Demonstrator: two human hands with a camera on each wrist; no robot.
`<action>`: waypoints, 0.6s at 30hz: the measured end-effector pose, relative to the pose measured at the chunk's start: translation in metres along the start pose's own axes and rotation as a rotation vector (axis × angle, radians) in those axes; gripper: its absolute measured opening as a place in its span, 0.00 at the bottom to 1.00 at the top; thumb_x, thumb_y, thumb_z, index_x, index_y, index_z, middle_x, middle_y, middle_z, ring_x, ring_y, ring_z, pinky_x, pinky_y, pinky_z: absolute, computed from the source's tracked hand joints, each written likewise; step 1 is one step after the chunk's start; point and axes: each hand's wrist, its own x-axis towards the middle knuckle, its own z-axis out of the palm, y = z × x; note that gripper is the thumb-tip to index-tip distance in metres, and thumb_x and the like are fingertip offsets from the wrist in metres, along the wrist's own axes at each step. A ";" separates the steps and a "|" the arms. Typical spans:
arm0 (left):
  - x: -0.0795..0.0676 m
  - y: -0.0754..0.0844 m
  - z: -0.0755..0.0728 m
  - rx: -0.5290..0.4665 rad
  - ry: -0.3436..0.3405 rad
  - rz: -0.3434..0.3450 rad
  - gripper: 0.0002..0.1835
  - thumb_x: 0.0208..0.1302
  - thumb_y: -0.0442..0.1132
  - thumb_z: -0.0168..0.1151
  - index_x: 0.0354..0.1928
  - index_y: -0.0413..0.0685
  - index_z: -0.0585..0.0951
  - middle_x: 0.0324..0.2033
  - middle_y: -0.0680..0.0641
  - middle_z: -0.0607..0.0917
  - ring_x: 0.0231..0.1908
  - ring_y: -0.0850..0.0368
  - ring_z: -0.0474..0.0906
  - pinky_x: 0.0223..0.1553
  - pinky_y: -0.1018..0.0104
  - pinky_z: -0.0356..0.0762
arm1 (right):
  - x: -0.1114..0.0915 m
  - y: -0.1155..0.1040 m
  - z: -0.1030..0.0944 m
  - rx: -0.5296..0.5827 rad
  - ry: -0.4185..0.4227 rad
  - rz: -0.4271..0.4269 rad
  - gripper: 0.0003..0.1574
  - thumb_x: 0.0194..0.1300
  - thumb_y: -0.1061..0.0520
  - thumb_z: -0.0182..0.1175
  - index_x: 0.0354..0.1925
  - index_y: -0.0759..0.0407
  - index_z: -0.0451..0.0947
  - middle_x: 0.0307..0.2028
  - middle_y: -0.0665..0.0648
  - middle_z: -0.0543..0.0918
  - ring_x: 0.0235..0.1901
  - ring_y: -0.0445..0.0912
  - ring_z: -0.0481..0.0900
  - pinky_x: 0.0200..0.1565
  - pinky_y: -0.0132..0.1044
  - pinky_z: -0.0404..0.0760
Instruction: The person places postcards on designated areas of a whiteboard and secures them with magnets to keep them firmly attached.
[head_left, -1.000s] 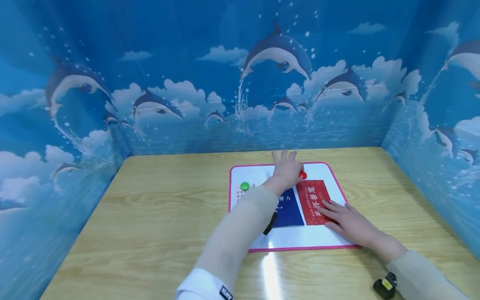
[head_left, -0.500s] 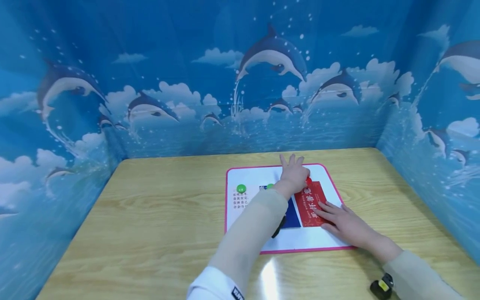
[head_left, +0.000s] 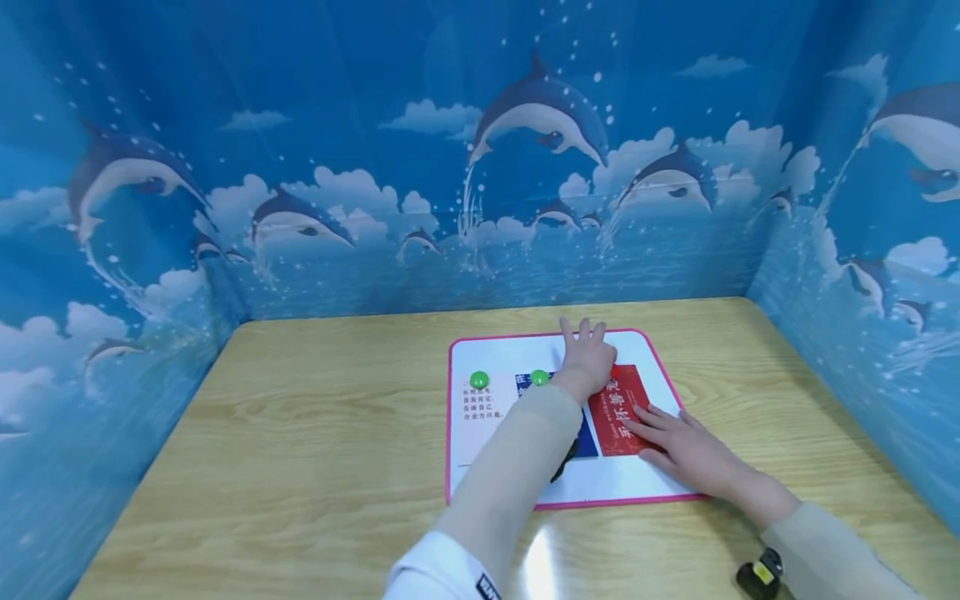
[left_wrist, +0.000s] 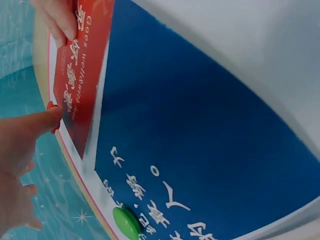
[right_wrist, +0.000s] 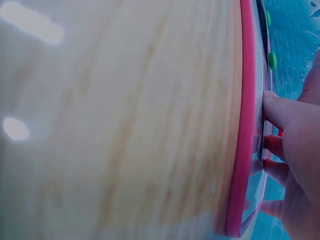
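A pink-edged whiteboard (head_left: pixel 645 483) lies on the table, bearing a red card (head_left: pixel 622 400), a dark blue card (left_wrist: pixel 200 100) and a white sheet with printed characters (head_left: pixel 480 429). My left hand (head_left: pixel 588 362) pinches a red round magnet (left_wrist: pixel 52 106) at the red card's far edge, its other fingers spread. The left forearm hides part of the blue card in the head view. My right hand (head_left: pixel 690 450) rests with outstretched fingers on the red card's near right part. Green magnets sit on the sheet (head_left: pixel 479 379) and the blue card (head_left: pixel 539 377).
The wooden table (head_left: pixel 315 433) extends around the board. A blue dolphin-print curtain (head_left: pixel 375 167) stands behind it and along both sides. A black device (head_left: pixel 760 575) is at the right wrist.
My left hand and forearm have shifted right, uncovering the second green magnet and more of the sheet. The red magnet is now over the red card's far edge. My right hand stays on the card.
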 end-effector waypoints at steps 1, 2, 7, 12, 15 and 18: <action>0.001 0.000 0.002 0.002 -0.001 -0.007 0.20 0.66 0.51 0.54 0.60 0.75 0.71 0.71 0.55 0.56 0.73 0.50 0.43 0.70 0.39 0.34 | 0.000 0.000 0.000 0.000 0.000 0.000 0.31 0.63 0.45 0.57 0.63 0.51 0.70 0.65 0.62 0.69 0.65 0.62 0.62 0.61 0.68 0.57; 0.001 -0.001 0.004 0.004 0.000 -0.013 0.20 0.67 0.50 0.54 0.60 0.75 0.71 0.71 0.55 0.56 0.73 0.50 0.43 0.70 0.39 0.35 | 0.000 0.000 0.001 0.003 0.001 0.000 0.31 0.63 0.45 0.57 0.63 0.51 0.70 0.65 0.62 0.69 0.65 0.62 0.62 0.61 0.68 0.57; -0.001 -0.003 0.011 0.014 0.000 -0.028 0.20 0.68 0.49 0.52 0.60 0.75 0.72 0.71 0.55 0.58 0.73 0.50 0.46 0.70 0.39 0.38 | 0.000 0.000 0.003 0.016 0.008 -0.005 0.31 0.64 0.45 0.57 0.63 0.50 0.69 0.65 0.62 0.69 0.65 0.62 0.62 0.62 0.68 0.56; -0.004 -0.007 0.014 -0.019 0.004 -0.013 0.20 0.66 0.52 0.54 0.60 0.75 0.73 0.70 0.55 0.59 0.72 0.50 0.47 0.70 0.40 0.39 | 0.001 0.000 0.003 0.012 0.010 -0.008 0.31 0.63 0.45 0.57 0.63 0.49 0.69 0.64 0.62 0.69 0.65 0.62 0.63 0.61 0.68 0.57; -0.006 -0.013 0.014 -0.059 -0.007 0.007 0.22 0.64 0.57 0.54 0.61 0.73 0.71 0.70 0.54 0.59 0.72 0.50 0.47 0.70 0.41 0.39 | 0.003 0.000 0.002 0.003 0.030 -0.039 0.30 0.62 0.46 0.59 0.62 0.51 0.71 0.62 0.63 0.72 0.63 0.62 0.65 0.60 0.66 0.62; -0.009 -0.021 0.014 -0.103 -0.013 0.017 0.27 0.63 0.61 0.52 0.64 0.71 0.68 0.71 0.52 0.57 0.72 0.50 0.46 0.71 0.41 0.39 | 0.007 0.000 -0.001 -0.006 0.037 -0.059 0.31 0.59 0.46 0.62 0.60 0.52 0.73 0.60 0.63 0.74 0.61 0.62 0.68 0.57 0.64 0.66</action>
